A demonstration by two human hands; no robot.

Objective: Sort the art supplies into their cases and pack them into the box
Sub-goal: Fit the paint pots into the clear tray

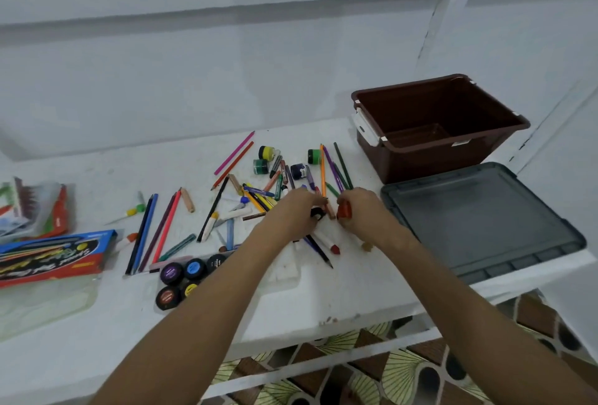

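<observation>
We are curling the fingers (348, 210) of our right hand (362, 210) round a small orange-red piece (344, 211), perhaps a crayon or cap, while our left hand (291, 213) is pinching something small and black (317, 212) just beside it; what either piece is we cannot tell. Both hands are working over the scattered pile of pencils and markers (259, 191) on the white surface (323, 294). We are judging these sticks light, stiff and apt to roll, so we are favouring a pinch at mid-length and taking a few at a time. The small paint pots (181, 278) look heavier and better taken round their lids. The cases (48, 256) are lying far to the left, the brown box (453, 152) is standing open at the right behind its grey lid (485, 226), and loose pencils are crowding the path between.
</observation>
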